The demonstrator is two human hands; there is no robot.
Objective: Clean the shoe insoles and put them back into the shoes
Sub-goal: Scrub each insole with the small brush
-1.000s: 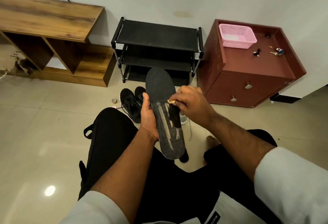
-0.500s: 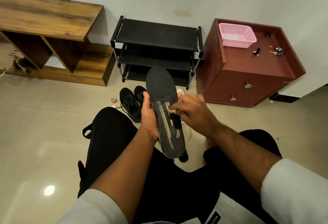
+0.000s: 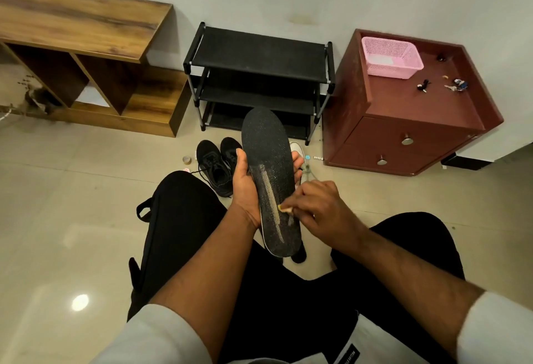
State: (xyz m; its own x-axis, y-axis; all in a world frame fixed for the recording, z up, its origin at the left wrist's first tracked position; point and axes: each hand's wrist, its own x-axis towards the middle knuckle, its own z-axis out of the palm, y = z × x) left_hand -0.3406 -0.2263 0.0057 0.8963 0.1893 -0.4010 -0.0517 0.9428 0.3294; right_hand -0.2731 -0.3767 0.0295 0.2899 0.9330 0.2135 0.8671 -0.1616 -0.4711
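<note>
Insole (image 3: 269, 161), dark and speckled, stood near upright at frame centre, above black shoes (image 3: 217, 165) on the floor. Left hand (image 3: 245, 181) grasped its edges; right hand (image 3: 320, 207) pinched a small yellowish pad (image 3: 284, 208) against its streaked lower half.

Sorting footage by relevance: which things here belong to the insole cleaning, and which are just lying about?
In use: insole, held by left hand; small wipe, pinched by right hand; black shoes.

Lying about: pink basket, keys, shoe rack, tape roll.
</note>
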